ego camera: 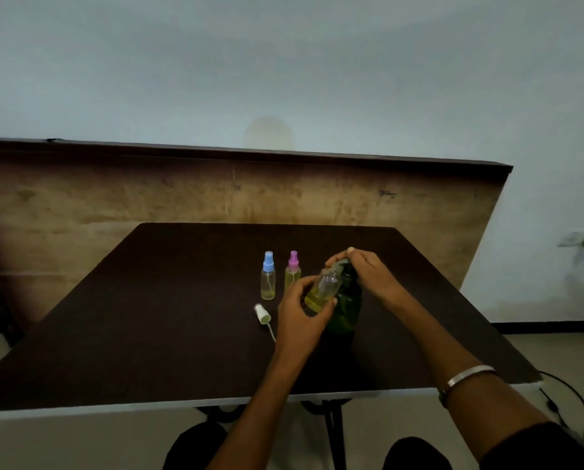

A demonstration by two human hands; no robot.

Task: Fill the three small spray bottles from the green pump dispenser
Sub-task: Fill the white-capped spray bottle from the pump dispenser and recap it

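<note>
The green pump dispenser (346,305) stands upright near the middle of the dark table (155,317). My right hand (365,273) rests on its pump head, fingers curled over the top. My left hand (300,312) grips an uncapped small clear bottle (323,288), tilted with its mouth at the pump spout and yellowish liquid in its lower part. Two capped spray bottles stand to the left, both holding yellowish liquid: one with a blue cap (268,276), one with a pink cap (292,270). A white spray cap (263,313) with its tube lies on the table by my left hand.
A wooden panel (182,195) stands behind the table against a pale wall. A black cable (568,398) runs on the floor at the right. Metal table legs (333,425) and my knees show below the front edge.
</note>
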